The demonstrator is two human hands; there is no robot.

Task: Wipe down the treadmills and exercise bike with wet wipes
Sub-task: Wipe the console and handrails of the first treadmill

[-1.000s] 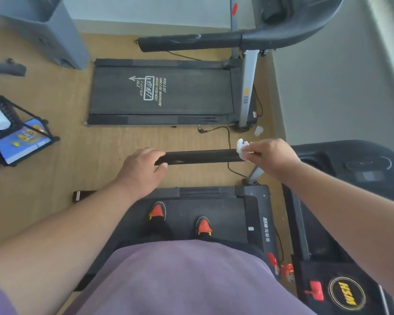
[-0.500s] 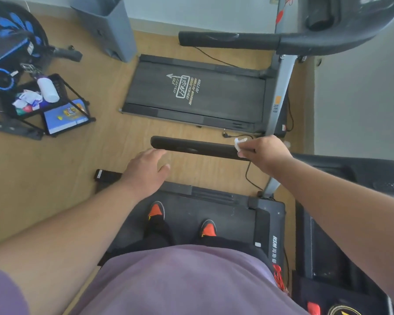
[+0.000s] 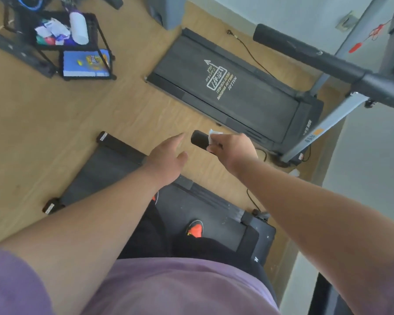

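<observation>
Head view: right hand (image 3: 233,148) grips wipe (image 3: 214,135) around handrail (image 3: 199,140) end; left hand (image 3: 166,161) hovers beside, fingers loose.

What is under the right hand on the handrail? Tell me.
A white wet wipe, pressed by the right hand around the black handrail near its end. Only the wipe's edge shows; the fingers cover the rest.

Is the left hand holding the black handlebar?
No, the left hand is open with spread fingers beside the handlebar; only the right hand grips it, with a wipe.
</observation>
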